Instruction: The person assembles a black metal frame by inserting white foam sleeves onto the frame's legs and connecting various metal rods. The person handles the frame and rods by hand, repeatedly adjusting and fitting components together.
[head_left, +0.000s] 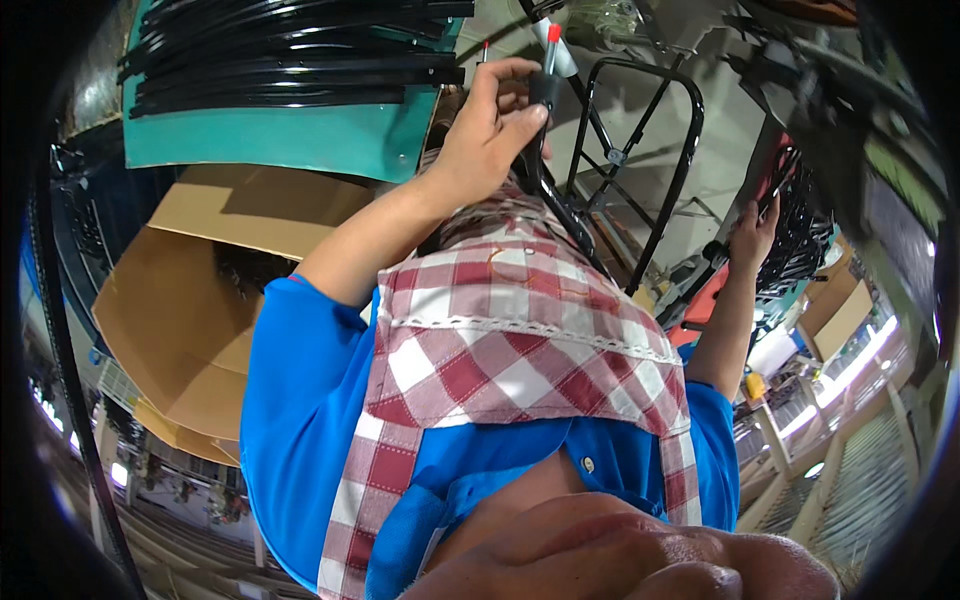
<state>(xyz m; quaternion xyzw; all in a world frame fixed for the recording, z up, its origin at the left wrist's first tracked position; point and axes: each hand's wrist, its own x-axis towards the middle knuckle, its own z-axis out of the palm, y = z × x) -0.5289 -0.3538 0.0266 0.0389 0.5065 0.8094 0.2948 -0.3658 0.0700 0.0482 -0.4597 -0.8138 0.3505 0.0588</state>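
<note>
My left hand (490, 130) is closed, with its thumb and fingers round a black sleeve (545, 92). A metal pin with a red tip (553, 36) sticks up from this sleeve, and a black tube runs down below it. Over at the right, my right hand (752, 238) reaches to a heap of thin, shiny black parts (797, 225). Its fingers are bent at the heap's edge; what lies between them is too dark to make out.
Long black strips (290, 60) lie on a green board (270, 140) at the upper left. Below it stands an open cardboard box (170, 300). A black tubular frame (690, 130) rises ahead of me. Dark machinery (840, 90) fills the upper right.
</note>
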